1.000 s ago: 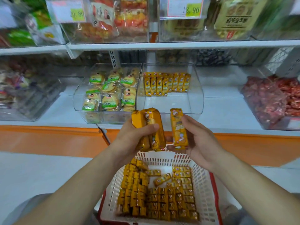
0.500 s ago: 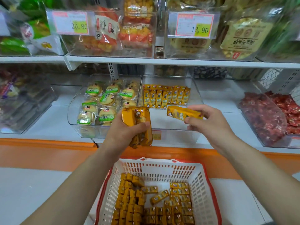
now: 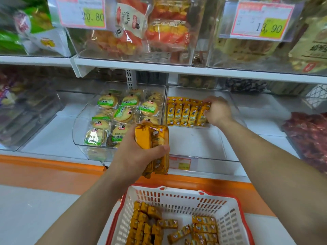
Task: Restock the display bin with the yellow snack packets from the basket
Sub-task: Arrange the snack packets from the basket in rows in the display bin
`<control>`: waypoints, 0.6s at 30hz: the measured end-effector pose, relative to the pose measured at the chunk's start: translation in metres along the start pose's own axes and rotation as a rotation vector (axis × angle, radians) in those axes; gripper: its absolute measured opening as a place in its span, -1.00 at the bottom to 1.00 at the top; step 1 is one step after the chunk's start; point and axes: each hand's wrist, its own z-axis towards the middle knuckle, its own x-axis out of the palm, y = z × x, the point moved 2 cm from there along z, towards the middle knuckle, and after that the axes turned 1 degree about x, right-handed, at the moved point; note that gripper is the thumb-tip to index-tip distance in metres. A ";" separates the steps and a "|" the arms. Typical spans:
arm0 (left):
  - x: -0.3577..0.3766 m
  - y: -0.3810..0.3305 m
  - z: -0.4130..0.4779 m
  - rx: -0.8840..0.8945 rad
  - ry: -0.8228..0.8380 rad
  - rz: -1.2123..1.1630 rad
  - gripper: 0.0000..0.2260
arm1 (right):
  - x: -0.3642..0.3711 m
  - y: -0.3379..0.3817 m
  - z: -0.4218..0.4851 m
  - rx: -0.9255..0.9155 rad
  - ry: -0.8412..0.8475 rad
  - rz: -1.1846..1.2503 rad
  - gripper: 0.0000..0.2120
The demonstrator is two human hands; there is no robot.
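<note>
— Where do our yellow snack packets (image 3: 184,114) stand?

— In a row at the back of the display bin (image 3: 194,145), centre frame. Our right hand (image 3: 218,111) grips the end packet (image 3: 201,119), seating it upright against its neighbours.

— And our left hand (image 3: 138,154)?

— Clenched round spare packets (image 3: 150,138) just below the row, held close, we judge, to feed the right. More lie in the basket (image 3: 177,197), bottom centre.

- Two hands are showing: left hand (image 3: 134,156), right hand (image 3: 218,112).
- Yellow snack packets (image 3: 184,114): at least five are standing in the display bin's (image 3: 194,144) front row, and at least two are sitting in the left grip. The basket's pile is looking too dense to count.
- One white basket (image 3: 177,200) is sitting below.
- Two big price tags (image 3: 82,13) are hanging overhead.
- About ten round biscuit packs (image 3: 123,114) are showing next door.
</note>
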 end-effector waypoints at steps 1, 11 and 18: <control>-0.001 0.001 0.001 -0.005 0.001 -0.001 -0.47 | 0.006 0.000 0.005 0.002 0.005 -0.012 -0.61; 0.005 0.007 0.006 -0.039 0.019 -0.012 -0.48 | 0.037 -0.009 0.014 0.161 -0.035 0.179 -0.65; 0.008 0.002 0.001 -0.032 0.018 -0.024 -0.51 | 0.012 -0.002 -0.022 0.122 0.056 0.301 -0.68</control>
